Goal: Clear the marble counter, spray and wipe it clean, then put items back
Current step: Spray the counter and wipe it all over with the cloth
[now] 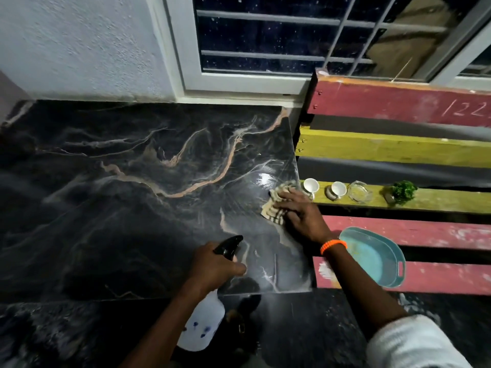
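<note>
The dark marble counter [138,187] with pale veins fills the left and middle of the view, with nothing standing on it. My right hand [300,213] presses a striped beige cloth [276,205] flat on the counter near its right edge. My left hand [212,266] grips a spray bottle [207,322] by its black trigger head [229,245], over the counter's front edge; the white bottle body hangs below the hand.
A bench of red and yellow wooden slats [398,147] adjoins the counter's right side. On it stand two white cups [310,185] [338,189], a glass ashtray [360,192], a small green plant [402,191] and a teal tray [374,256]. A barred window [265,35] lies behind.
</note>
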